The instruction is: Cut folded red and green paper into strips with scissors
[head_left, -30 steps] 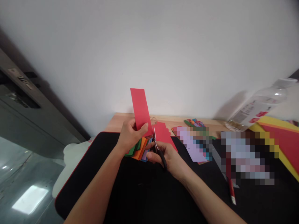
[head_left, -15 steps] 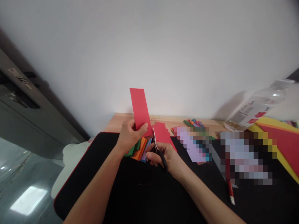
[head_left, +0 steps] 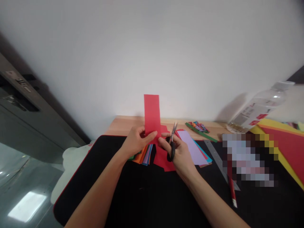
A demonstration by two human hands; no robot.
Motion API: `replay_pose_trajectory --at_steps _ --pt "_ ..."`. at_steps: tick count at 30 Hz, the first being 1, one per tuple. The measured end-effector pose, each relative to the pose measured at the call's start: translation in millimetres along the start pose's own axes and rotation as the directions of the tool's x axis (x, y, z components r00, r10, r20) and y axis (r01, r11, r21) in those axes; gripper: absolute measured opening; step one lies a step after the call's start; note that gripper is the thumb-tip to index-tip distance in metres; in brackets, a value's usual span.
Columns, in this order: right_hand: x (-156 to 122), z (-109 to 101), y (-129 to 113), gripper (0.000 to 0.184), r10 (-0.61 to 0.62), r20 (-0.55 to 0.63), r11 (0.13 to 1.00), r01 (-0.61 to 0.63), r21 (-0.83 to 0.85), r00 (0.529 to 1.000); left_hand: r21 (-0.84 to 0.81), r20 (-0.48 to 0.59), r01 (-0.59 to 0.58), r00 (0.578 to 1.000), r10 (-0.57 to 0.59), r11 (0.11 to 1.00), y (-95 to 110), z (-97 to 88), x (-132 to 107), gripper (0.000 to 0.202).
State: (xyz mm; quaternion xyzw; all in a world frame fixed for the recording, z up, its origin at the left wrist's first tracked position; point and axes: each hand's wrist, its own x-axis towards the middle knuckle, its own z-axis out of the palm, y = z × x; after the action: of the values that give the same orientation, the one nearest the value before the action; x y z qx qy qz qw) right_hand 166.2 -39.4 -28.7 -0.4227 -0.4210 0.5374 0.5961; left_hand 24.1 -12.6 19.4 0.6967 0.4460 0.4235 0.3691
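My left hand (head_left: 136, 141) pinches the lower end of a red paper strip (head_left: 152, 114), which stands upright above the desk. My right hand (head_left: 177, 152) grips black-handled scissors (head_left: 172, 139), their blades pointing up and away, just right of the strip; its thumb and forefinger touch the strip's lower edge. A larger red sheet (head_left: 163, 160) lies flat on the black mat (head_left: 147, 193) under both hands. A fanned stack of coloured paper pieces (head_left: 143, 155) sits beneath my left hand.
A lilac sheet on other coloured sheets (head_left: 193, 150) lies to the right, then a metal ruler (head_left: 219, 161) and a red pen (head_left: 232, 196). A plastic bottle (head_left: 258, 109) lies at the back right, with large yellow and red sheets (head_left: 287, 145) beside it. Paper scraps (head_left: 198, 126) rest on the wooden desk.
The scissors have come off the paper and swung right, blades now pointing up. The strip has shifted right and stands straighter. The larger red piece now lies flat on the mat.
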Motion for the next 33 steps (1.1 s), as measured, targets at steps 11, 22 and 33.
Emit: replay_pose_trajectory --at_steps 11,22,33 --pt "10.5 -16.9 -0.9 0.032 -0.125 -0.308 0.955 0.031 -0.295 0.943 0.37 -0.256 0.126 0.966 -0.03 0.921 -26.8 -18.2 13.4 0.023" --pt "7.3 -10.0 21.4 0.026 -0.232 -0.022 0.907 0.208 -0.367 0.973 0.754 -0.171 0.222 0.975 -0.141 0.618 -50.9 -16.3 11.9 0.038" --pt "-10.0 3.2 36.3 0.035 -0.176 0.412 0.366 0.448 -0.815 0.894 0.835 -0.134 0.283 0.936 -0.324 0.471 -48.1 -14.2 11.0 0.041"
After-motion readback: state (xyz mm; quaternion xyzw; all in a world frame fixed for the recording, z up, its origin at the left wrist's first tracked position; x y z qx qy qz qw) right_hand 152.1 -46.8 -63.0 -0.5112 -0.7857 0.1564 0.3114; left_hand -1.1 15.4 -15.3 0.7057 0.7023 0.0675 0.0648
